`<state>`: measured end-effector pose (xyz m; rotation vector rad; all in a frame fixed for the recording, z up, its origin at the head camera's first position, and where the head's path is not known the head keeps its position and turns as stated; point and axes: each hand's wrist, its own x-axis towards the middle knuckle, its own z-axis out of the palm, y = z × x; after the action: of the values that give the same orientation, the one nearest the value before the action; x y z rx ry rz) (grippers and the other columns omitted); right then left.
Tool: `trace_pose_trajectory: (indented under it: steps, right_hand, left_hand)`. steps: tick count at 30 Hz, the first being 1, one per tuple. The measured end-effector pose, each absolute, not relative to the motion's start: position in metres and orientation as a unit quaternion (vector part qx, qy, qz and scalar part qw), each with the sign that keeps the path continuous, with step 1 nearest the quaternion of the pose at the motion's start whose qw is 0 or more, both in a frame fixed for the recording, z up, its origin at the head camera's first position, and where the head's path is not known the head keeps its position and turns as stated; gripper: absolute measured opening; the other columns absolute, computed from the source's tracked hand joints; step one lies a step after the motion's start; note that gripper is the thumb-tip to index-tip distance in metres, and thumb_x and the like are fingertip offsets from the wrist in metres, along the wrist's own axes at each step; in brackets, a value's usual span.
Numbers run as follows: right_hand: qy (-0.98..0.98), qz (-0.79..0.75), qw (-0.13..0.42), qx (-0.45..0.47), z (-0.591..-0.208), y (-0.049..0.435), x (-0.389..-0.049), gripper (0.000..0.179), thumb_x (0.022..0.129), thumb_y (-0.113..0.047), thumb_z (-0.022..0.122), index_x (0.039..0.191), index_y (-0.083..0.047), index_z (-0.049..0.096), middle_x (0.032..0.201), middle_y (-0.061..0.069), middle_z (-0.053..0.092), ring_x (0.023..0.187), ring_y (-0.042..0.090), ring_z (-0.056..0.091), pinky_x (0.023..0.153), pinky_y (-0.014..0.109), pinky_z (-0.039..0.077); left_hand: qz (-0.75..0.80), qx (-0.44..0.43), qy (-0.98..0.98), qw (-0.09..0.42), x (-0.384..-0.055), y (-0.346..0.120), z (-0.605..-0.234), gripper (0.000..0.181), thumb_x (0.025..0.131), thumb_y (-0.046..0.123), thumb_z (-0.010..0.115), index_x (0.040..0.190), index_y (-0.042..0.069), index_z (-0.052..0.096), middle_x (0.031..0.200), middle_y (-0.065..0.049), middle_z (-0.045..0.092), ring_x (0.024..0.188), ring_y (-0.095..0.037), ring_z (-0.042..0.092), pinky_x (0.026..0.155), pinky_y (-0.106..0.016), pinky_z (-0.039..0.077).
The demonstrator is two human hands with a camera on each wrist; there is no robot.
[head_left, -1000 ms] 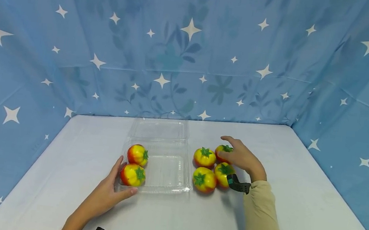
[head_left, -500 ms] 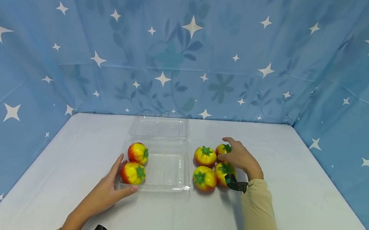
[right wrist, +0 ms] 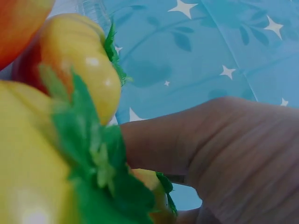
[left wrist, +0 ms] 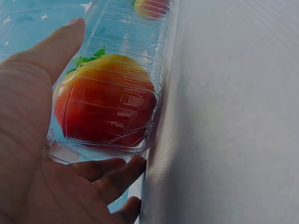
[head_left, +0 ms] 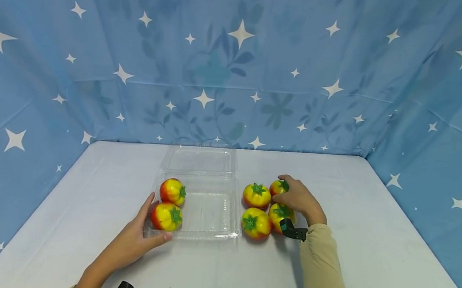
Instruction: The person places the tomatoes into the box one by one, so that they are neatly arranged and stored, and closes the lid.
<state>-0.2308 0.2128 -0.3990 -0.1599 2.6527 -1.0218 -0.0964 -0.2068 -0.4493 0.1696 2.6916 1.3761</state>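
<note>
A clear plastic clamshell box (head_left: 207, 215) lies with its lid (head_left: 201, 160) folded back. Two yellow-red toy tomatoes, one farther back (head_left: 172, 191) and one nearer (head_left: 166, 217), sit along its left side. My left hand (head_left: 132, 239) rests around the box's front left corner, thumb along the front, fingers loosely bent by the left wall. My right hand (head_left: 299, 198) reaches over the far right loose tomato (head_left: 278, 188), thumb and fingers on either side of it. In the right wrist view, the thumb (right wrist: 159, 142) and a nearer tomato (right wrist: 32, 158) partly hide that fruit.
Three more loose tomatoes stand close by: one at the back left (head_left: 257, 196), one in front (head_left: 256, 224), one (head_left: 281, 217) under the right wrist. White cloth (head_left: 381, 256) covers the table. A blue starry curtain (head_left: 239, 69) hangs behind it and at the sides.
My right hand's fingers have lowered and drawn in around the far right tomato, the wrist shifting slightly left. My left hand and the box look the same.
</note>
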Motion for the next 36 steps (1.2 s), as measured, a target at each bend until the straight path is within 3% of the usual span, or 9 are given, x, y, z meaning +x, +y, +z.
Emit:
trace_pose_trajectory:
  steps: [4, 13, 20, 36]
  right_hand:
    - [0.926, -0.350, 0.136, -0.051, -0.398, 0.214, -0.231, 0.075, 0.095, -0.020, 0.070, 0.160, 0.003, 0.039, 0.147, 0.034, 0.050, 0.121, 0.048, 0.055, 0.106, 0.063, 0.050]
    - [0.929, -0.353, 0.090, -0.060, -0.389, 0.216, -0.229, 0.075, 0.097, -0.019, 0.072, 0.158, 0.006, 0.037, 0.143, 0.035, 0.048, 0.122, 0.048, 0.053, 0.108, 0.063, 0.048]
    - [0.923, -0.369, 0.069, -0.077, -0.381, 0.215, -0.229, 0.073, 0.101, -0.019, 0.071, 0.159, 0.006, 0.034, 0.151, 0.036, 0.044, 0.130, 0.049, 0.050, 0.114, 0.065, 0.041]
    - [0.924, -0.365, 0.040, -0.105, -0.377, 0.196, -0.226, 0.070, 0.104, -0.028, 0.072, 0.159, -0.001, 0.037, 0.143, 0.030, 0.058, 0.122, 0.043, 0.061, 0.108, 0.060, 0.049]
  left_hand:
    - [0.454, 0.055, 0.888, 0.055, -0.097, -0.207, -0.450, 0.116, 0.097, 0.045, 0.080, 0.173, 0.012, -0.001, 0.175, -0.024, 0.018, 0.159, -0.046, 0.018, 0.124, -0.067, 0.014]
    - [0.456, 0.056, 0.886, 0.055, -0.097, -0.207, -0.449, 0.116, 0.097, 0.044, 0.080, 0.173, 0.011, -0.001, 0.175, -0.025, 0.017, 0.159, -0.047, 0.017, 0.123, -0.067, 0.014]
    - [0.457, 0.059, 0.886, 0.053, -0.098, -0.208, -0.451, 0.116, 0.097, 0.044, 0.080, 0.173, 0.012, -0.001, 0.175, -0.025, 0.017, 0.159, -0.047, 0.017, 0.123, -0.068, 0.014]
    - [0.467, 0.059, 0.880, 0.058, -0.098, -0.209, -0.451, 0.116, 0.097, 0.044, 0.080, 0.173, 0.013, -0.002, 0.175, -0.024, 0.016, 0.160, -0.045, 0.015, 0.124, -0.067, 0.014]
